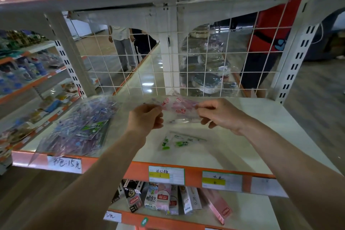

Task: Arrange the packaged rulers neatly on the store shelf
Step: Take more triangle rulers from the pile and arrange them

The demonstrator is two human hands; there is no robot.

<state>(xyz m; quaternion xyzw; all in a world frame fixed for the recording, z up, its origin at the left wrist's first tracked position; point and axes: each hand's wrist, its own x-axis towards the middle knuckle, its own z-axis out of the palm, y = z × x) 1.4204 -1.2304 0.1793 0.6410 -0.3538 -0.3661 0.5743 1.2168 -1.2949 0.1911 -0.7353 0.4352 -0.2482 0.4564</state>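
I had my left hand (144, 118) and right hand (223, 115) each pinching one end of a pink-printed ruler packet (179, 111), held just above the white shelf (252, 136). Under it a green-printed ruler packet (177, 142) lay flat on the shelf, and a loose pile of packets (80, 127) sat to the left.

You read 书包:15元 on the handwritten white tag (64, 164) on the orange shelf edge (115, 162). Next along, the printed price tag (166, 175) with a yellow band is too blurred to read. The second yellow-band tag (222, 181) is the same. The lower handwritten tag (112, 216) ends in 元, the rest unclear. A green arrow sticker (144, 222) sits beside it. The black box (131, 195) shows a big S, the white box (151, 199) shows 20. The red print on the ruler pack (179, 111) you hold is unreadable.
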